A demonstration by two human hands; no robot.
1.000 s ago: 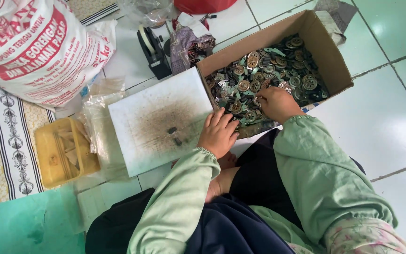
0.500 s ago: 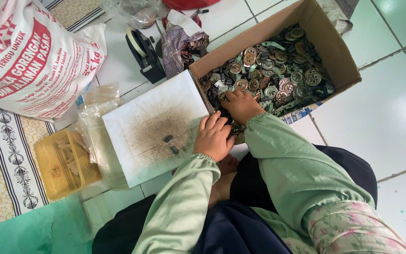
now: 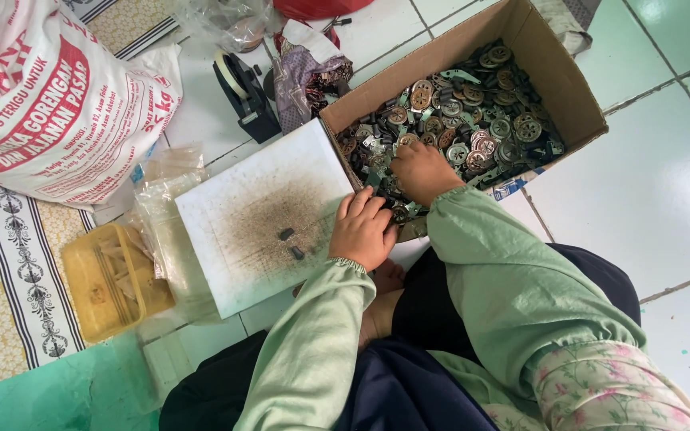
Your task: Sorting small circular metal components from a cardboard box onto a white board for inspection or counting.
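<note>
— Where is the right hand [image 3: 423, 171]?

— Inside the cardboard box [image 3: 576, 104], at its near left corner, fingers curled down into the heap of round metal parts [image 3: 473, 120]. Whether it pinches one, I cannot tell; the fingertips are buried.

— And the left hand [image 3: 363, 230]?

— Resting on the right edge of the white board [image 3: 233, 199], fingers bent towards the box, just beside the right hand. Its grasp is hidden too. Two small dark pieces [image 3: 291, 243] lie on the board, near its thumb side but not touching.
</note>
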